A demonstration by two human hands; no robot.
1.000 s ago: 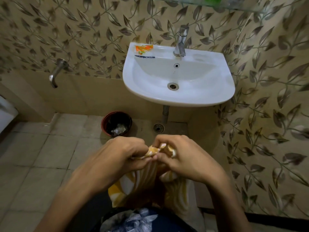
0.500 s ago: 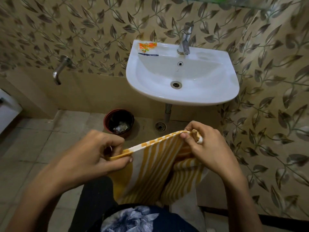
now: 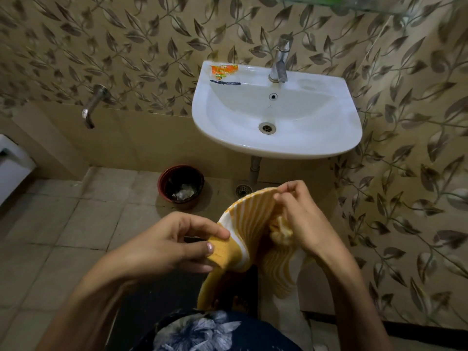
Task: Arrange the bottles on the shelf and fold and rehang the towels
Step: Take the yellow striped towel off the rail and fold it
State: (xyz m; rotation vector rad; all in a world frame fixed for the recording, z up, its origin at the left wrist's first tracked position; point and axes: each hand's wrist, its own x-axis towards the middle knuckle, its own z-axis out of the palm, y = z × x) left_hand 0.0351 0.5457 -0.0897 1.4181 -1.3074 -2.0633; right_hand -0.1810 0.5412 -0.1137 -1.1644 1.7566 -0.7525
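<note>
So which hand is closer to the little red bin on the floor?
Left. The left hand grips the striped towel just below the red bin in the picture; the right hand holds the towel farther off to the right.

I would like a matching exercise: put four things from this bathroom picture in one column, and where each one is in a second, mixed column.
1. striped towel
2. orange sachet
3. waste bin
4. chrome tap

a. on the floor under the basin's left side
b. on the basin's back left corner
c. held between both hands
d. at the back rim of the basin, upright

Pairs: 1-c, 2-b, 3-a, 4-d
</note>
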